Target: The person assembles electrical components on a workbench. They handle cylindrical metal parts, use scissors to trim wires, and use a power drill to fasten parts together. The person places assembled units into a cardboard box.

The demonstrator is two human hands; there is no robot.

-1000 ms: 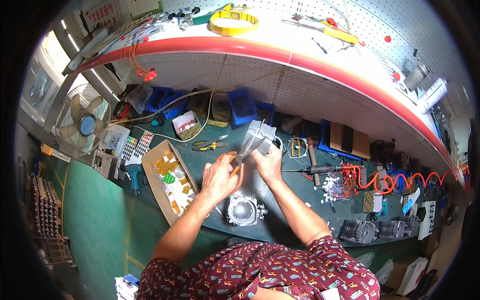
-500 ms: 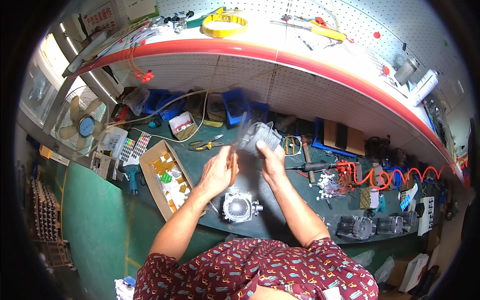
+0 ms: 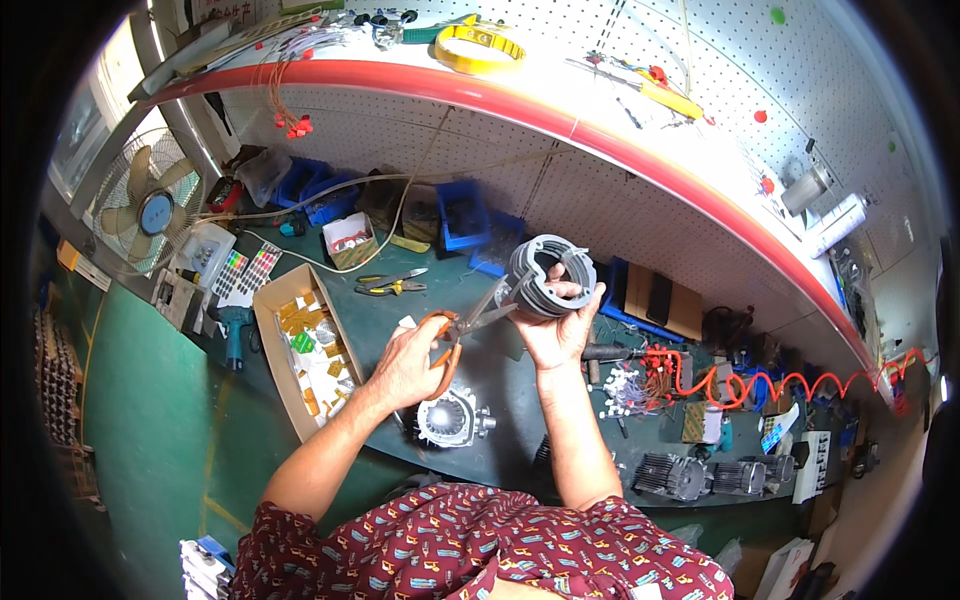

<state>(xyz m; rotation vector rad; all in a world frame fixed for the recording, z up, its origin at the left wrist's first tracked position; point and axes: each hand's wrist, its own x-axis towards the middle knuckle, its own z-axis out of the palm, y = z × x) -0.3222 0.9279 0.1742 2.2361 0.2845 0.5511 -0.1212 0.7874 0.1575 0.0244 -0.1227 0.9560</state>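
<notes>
— Gripping orange-handled scissors [image 3: 462, 328], the left hand [image 3: 408, 362] now points their blades at the part; earlier it was bare.

— And the right hand [image 3: 556, 330]?

— Clasping a grey finned cylinder [image 3: 548, 275], raised above the green bench [image 3: 380, 262], turned open end toward us now.

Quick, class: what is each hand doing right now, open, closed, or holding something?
Left hand: closed on orange-handled scissors.
Right hand: closed on a grey finned metal cylinder.
</notes>
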